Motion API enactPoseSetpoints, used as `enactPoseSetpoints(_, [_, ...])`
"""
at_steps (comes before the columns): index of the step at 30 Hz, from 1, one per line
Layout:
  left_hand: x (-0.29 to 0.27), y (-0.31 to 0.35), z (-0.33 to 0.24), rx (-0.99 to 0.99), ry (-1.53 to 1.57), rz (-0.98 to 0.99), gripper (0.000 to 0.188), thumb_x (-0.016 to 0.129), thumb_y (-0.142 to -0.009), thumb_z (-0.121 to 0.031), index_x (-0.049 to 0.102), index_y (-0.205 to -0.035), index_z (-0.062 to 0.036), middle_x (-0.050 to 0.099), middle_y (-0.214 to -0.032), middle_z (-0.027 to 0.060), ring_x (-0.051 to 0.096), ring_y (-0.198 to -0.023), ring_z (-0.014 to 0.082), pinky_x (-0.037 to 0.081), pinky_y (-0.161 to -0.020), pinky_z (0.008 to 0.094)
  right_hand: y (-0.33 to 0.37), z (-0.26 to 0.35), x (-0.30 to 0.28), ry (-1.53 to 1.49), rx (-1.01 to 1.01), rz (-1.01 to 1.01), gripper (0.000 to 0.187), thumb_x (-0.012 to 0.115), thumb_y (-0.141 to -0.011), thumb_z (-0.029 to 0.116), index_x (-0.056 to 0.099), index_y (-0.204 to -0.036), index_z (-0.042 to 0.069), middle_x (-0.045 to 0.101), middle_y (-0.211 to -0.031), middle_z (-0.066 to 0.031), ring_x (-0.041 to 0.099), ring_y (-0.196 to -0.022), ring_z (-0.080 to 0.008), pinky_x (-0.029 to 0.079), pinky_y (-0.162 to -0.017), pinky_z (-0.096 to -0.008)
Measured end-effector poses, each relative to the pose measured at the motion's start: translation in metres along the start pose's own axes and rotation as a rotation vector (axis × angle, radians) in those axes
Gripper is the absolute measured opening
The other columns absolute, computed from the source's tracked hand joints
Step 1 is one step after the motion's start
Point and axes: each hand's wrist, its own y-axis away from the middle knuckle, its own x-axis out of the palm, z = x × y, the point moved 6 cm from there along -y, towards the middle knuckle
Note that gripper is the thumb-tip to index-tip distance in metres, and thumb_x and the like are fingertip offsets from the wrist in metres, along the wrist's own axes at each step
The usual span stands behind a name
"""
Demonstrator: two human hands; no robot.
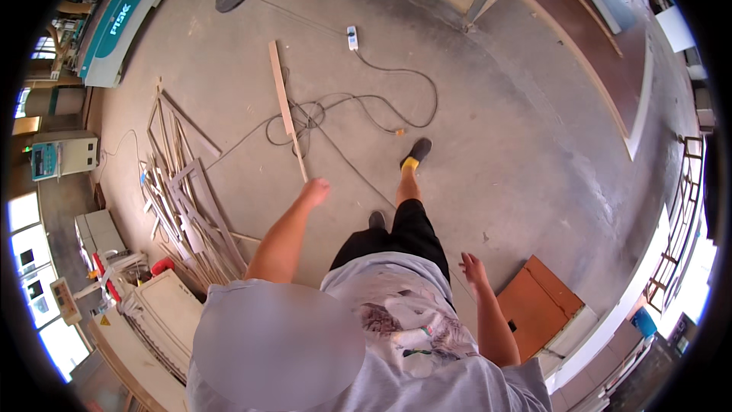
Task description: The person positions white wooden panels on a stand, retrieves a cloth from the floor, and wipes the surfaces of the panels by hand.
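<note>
My left hand (pixel 314 192) is closed at the near end of a long, light wooden strip (pixel 281 91). The strip stretches away from me over the floor, wide at its far part and narrow close to the hand. Beneath it runs a loosely coiled dark cable (pixel 311 112). At my right side, my right hand (pixel 473 268) hangs with loosely bent fingers apart and nothing in it. An orange-brown panel or box (pixel 540 299) is the nearest thing to that hand.
A heap of wooden strips and frames (pixel 187 198) lies at left. Ahead, a white power strip (pixel 352 38) sits on the concrete floor beside its cord. A brown-topped table (pixel 579 30) stands at far right. Machines, including a teal-and-white one (pixel 114 30), line the left side.
</note>
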Motion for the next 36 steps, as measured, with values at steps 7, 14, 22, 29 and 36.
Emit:
enactPoseSetpoints(7, [0.052, -0.168, -0.143, 0.002, -0.241, 0.015, 0.017, 0.062, -0.086, -0.020, 0.072, -0.098, -0.0115, 0.069, -0.108, 0.0153, 0.064, -0.109, 0.0356, 0.054, -0.089, 0.0495, -0.178, 0.176, 0.075, 0.415, -0.075, 0.119, 0.070, 0.054, -0.100, 0.045, 0.037, -0.154, 0.005, 0.038, -0.156, -0.0285, 0.039, -0.142, -0.0446, 0.037, -0.115, -0.0470])
enactPoseSetpoints(14, [0.200, -0.366, -0.183, 0.064, -0.567, 0.350, 0.028, 0.062, -0.088, -0.024, 0.073, -0.112, -0.0147, 0.053, -0.137, 0.0105, 0.044, -0.133, 0.0305, 0.041, -0.106, 0.0476, -0.235, 0.261, 0.110, 0.562, -0.053, 0.030, 0.064, 0.064, -0.093, 0.028, 0.043, -0.149, 0.006, 0.040, -0.152, -0.0257, 0.043, -0.135, -0.0491, 0.039, -0.111, -0.0519])
enactPoseSetpoints(22, [0.331, -0.521, -0.074, 0.239, -1.017, 0.308, 0.037, 0.049, -0.098, -0.024, 0.068, -0.127, -0.0119, 0.051, -0.144, 0.0065, 0.038, -0.139, 0.0284, 0.026, -0.117, 0.0467, -0.263, 0.323, 0.132, 0.510, -0.064, 0.032, 0.063, 0.066, -0.079, 0.014, 0.051, -0.140, 0.006, 0.044, -0.143, -0.0310, 0.047, -0.125, -0.0524, 0.041, -0.104, -0.0586])
enactPoseSetpoints(29, [0.329, -0.540, -0.001, 0.384, -0.853, 0.255, 0.046, 0.048, -0.097, -0.019, 0.057, -0.141, -0.0057, 0.053, -0.145, 0.0063, 0.042, -0.138, 0.0305, 0.029, -0.117, 0.0529, -0.259, 0.342, 0.157, 0.544, 0.028, 0.018, 0.056, 0.069, -0.074, 0.016, 0.060, -0.129, 0.010, 0.048, -0.143, -0.0240, 0.046, -0.129, -0.0486, 0.039, -0.107, -0.0580])
enactPoseSetpoints(36, [0.270, -0.567, -0.037, 0.617, -0.944, 0.384, 0.042, 0.056, -0.092, -0.014, 0.057, -0.132, -0.0023, 0.058, -0.136, 0.0166, 0.059, -0.119, 0.0340, 0.045, -0.107, 0.0465, -0.281, 0.369, 0.160, 0.638, -0.026, 0.006, 0.050, 0.066, -0.086, 0.014, 0.057, -0.134, 0.007, 0.049, -0.142, -0.0260, 0.048, -0.127, -0.0477, 0.043, -0.107, -0.0539])
